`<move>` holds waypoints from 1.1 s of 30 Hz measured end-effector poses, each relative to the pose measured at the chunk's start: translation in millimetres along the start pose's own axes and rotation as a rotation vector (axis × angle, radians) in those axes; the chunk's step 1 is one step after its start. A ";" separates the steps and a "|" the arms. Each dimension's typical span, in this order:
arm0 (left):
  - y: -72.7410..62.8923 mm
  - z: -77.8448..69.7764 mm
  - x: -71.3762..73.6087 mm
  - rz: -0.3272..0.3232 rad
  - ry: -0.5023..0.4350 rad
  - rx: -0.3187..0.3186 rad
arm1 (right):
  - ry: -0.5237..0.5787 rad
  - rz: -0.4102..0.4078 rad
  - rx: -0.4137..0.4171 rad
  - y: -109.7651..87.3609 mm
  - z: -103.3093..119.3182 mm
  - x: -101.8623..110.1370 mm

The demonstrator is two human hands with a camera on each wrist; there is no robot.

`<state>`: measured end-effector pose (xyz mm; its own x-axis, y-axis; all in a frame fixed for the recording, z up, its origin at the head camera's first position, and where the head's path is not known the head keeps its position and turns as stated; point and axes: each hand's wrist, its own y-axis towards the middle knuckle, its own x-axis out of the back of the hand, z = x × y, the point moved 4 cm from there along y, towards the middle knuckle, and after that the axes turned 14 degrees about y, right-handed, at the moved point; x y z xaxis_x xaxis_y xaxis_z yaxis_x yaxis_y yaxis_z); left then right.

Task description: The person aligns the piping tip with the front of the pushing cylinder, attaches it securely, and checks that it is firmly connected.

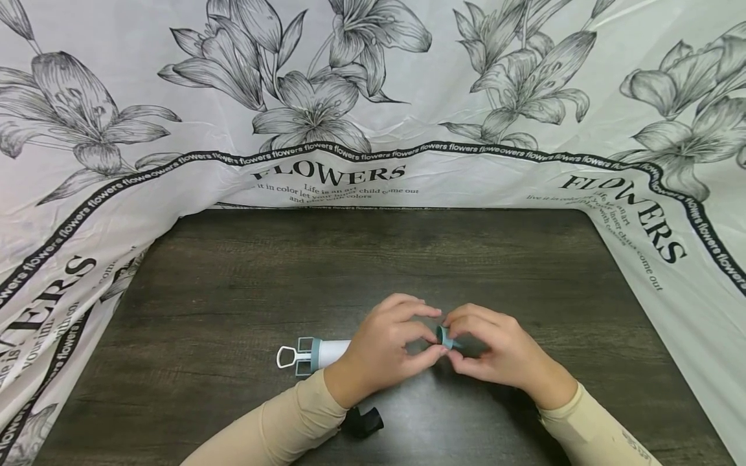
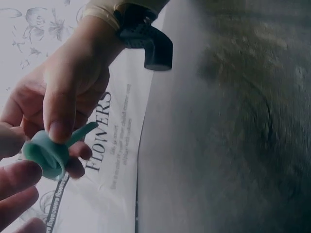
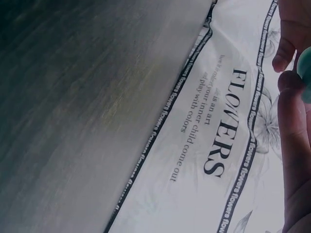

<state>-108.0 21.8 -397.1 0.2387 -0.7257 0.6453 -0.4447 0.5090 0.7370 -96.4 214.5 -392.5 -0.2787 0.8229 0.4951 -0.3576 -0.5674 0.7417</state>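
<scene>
Between both hands, above the table, is a small teal nozzle cap point(image 1: 444, 337) with a round hollow collar and a thin spout. My right hand point(image 1: 495, 340) pinches it between thumb and fingers, with the spout pointing toward the palm. The left hand point(image 1: 387, 343) has its thumb and index fingertip at the cap's open rim, the other fingers spread. In the left wrist view the cap point(image 2: 47, 154) shows its hollow side toward the left fingers point(image 2: 22, 177). Only a teal edge of the cap point(image 3: 305, 73) appears in the right wrist view.
A white syringe-like tube point(image 1: 333, 354) with a teal collar and white loop handle lies on the dark wooden table point(image 1: 373, 259), partly hidden behind the left hand. A black wrist camera point(image 1: 368, 422) sits under the left forearm. Flower-printed white sheeting point(image 1: 495, 184) borders the table.
</scene>
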 end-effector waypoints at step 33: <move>-16.7 28.3 33.2 0.894 0.339 0.190 | -0.015 -0.018 -0.026 -2.7 -0.8 5.4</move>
<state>-117.1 -23.9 -393.7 -0.0323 0.0789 0.9964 -0.7069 0.7030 -0.0786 -97.7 220.4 -392.2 -0.2592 0.8330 0.4887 -0.3858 -0.5532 0.7383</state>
